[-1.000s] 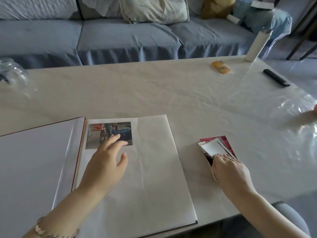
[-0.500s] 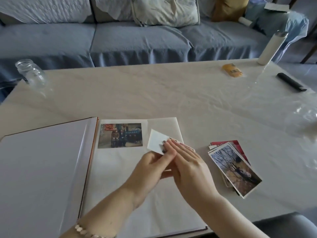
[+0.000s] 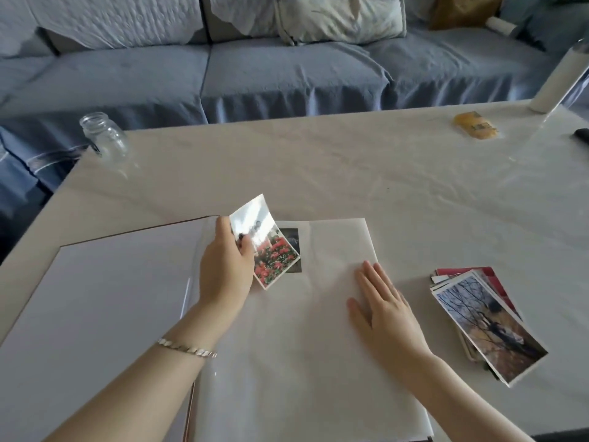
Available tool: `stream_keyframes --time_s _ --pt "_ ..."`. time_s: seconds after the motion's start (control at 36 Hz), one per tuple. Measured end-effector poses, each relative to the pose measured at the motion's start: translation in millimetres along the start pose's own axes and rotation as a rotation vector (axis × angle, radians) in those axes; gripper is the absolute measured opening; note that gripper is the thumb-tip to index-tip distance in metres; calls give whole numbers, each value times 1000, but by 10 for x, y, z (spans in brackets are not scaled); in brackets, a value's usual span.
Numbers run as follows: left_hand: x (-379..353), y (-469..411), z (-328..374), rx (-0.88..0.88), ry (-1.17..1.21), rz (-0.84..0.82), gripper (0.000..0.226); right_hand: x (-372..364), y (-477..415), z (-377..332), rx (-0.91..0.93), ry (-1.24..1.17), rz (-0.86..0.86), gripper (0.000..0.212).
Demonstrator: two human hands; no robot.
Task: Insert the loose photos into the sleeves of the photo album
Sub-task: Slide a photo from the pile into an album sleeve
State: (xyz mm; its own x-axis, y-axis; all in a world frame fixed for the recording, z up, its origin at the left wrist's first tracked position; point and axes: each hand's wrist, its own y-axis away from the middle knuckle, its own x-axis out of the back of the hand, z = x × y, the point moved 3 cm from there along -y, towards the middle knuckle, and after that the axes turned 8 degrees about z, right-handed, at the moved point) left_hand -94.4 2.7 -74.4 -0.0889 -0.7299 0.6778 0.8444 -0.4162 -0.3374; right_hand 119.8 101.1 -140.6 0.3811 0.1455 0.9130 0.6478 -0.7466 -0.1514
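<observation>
The photo album (image 3: pixel 302 362) lies open on the table in front of me. My left hand (image 3: pixel 226 266) grips a photo of red flowers (image 3: pixel 271 250), tilted above the right page and glaring at its top. It covers most of a dark photo (image 3: pixel 294 242) lying on that page's upper left. My right hand (image 3: pixel 382 301) rests flat, fingers straight, on the right page near its outer edge. A pile of loose photos (image 3: pixel 484 320) sits on the table to the right of the album, a picture of bare trees on top.
A glass jar (image 3: pixel 103 137) stands at the table's far left corner. A yellow packet (image 3: pixel 476 125), a white cylinder (image 3: pixel 556 81) and a black object (image 3: pixel 581 134) are at the far right. A blue sofa (image 3: pixel 287 68) runs behind the table.
My left hand has taken the photo from both hands, turned it picture side up and lifted it over the page's upper left. My right hand has let go and laid itself flat on the right page.
</observation>
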Motion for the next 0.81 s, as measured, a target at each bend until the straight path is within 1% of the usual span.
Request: stream_keyframes --time_s 0.06,0.14,0.22,0.28,0.33,0.39,0.44,0.5,0.56,0.64,0.75,0.81 --pt "-67 -17 20 -68 -39 -12 13 -7 13 1 -22 -28 18 80" --pt "-176 -11 82 -101 -50 -73 15 -26 20 15 -30 -39 30 87" --pt "-292 28 147 -186 -107 -202 11 -54 16 13 -23 -61 59 83" --pt "-357 67 194 -266 -170 -301 18 -64 15 22 -14 -73 85 80" --pt "-417 90 225 -279 -172 -396 18 -79 18 36 -6 -80 97 77" --pt "-475 86 232 -191 -104 -477 17 -89 20 41 1 -87 126 72" --pt "-540 53 208 -61 -67 -552 19 -92 22 44 4 -90 161 68" --pt "-608 1 155 58 -61 -613 22 -96 24 49 7 -95 171 67" --pt "-646 -47 114 140 -36 -656 25 -102 26 56 6 -101 165 69" --pt "-664 -94 79 185 -31 -683 27 -111 31 56 1 -107 178 67" --pt "-674 -94 62 226 -8 -673 26 -114 33 67 -14 -113 175 66" --pt "-673 -84 70 268 12 -652 30 -107 30 70 -16 -116 183 63"
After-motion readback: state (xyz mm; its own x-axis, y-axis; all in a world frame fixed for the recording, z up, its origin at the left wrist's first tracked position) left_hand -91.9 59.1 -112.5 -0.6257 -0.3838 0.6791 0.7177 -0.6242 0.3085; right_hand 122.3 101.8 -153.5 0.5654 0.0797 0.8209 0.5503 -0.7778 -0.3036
